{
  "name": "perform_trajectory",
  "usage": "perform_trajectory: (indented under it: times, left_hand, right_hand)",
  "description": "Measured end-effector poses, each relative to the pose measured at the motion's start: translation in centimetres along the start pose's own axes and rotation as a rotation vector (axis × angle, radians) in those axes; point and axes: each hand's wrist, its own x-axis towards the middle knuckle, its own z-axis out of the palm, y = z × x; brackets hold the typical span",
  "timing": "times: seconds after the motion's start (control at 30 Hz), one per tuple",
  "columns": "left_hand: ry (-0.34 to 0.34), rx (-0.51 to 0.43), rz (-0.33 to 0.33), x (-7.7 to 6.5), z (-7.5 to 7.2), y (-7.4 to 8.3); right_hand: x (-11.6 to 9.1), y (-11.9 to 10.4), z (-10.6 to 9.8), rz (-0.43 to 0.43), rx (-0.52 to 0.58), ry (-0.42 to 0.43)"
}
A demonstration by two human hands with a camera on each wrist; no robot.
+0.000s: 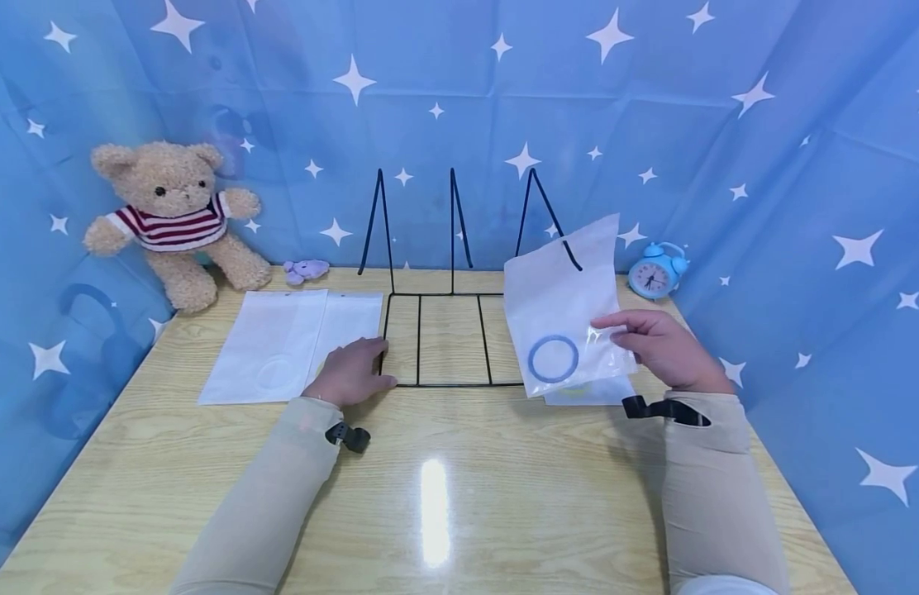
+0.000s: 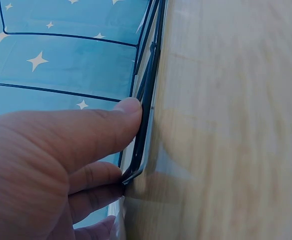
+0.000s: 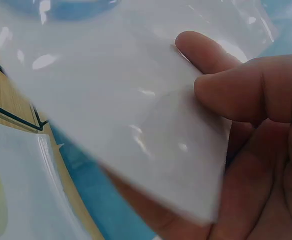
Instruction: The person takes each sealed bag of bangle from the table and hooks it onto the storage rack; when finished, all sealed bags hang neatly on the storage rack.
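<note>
A black wire rack (image 1: 452,384) with three bent prongs stands on the wooden table. My left hand (image 1: 351,372) grips its front left corner, thumb on the wire (image 2: 144,120) and fingers curled beneath. At the rack's right side, my right hand (image 1: 664,347) pinches the lower right edge of a white-backed plastic bag (image 1: 556,289) between thumb and fingers. A blue ring (image 1: 531,358) shows inside the bag, low on its left. The bag hangs tilted, and the right prong (image 1: 556,221) overlaps its upper part in the head view.
Two more white bags (image 1: 281,330) lie flat left of the rack, one with a pale ring. Another bag (image 1: 597,392), with a yellowish ring, lies under the held one. A teddy bear (image 1: 180,227), a small purple toy (image 1: 306,270) and a blue alarm clock (image 1: 653,277) line the back.
</note>
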Motion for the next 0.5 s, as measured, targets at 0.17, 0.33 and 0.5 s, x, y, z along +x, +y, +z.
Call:
perform_trajectory:
  times: [0.17, 0.33, 0.5]
  left_hand:
    - [-0.007, 0.002, -0.003, 0.03, -0.02, -0.03]
    - [-0.005, 0.007, 0.003, 0.03, -0.01, -0.10]
    - [-0.009, 0.003, 0.002, 0.04, 0.00, -0.05]
  right_hand:
    - [0.13, 0.46, -0.14, -0.002, 0.136, -0.106]
    - [0.27, 0.45, -0.06, -0.042, 0.235, -0.148]
    - [0.15, -0.31, 0.45, -0.025, 0.194, -0.054]
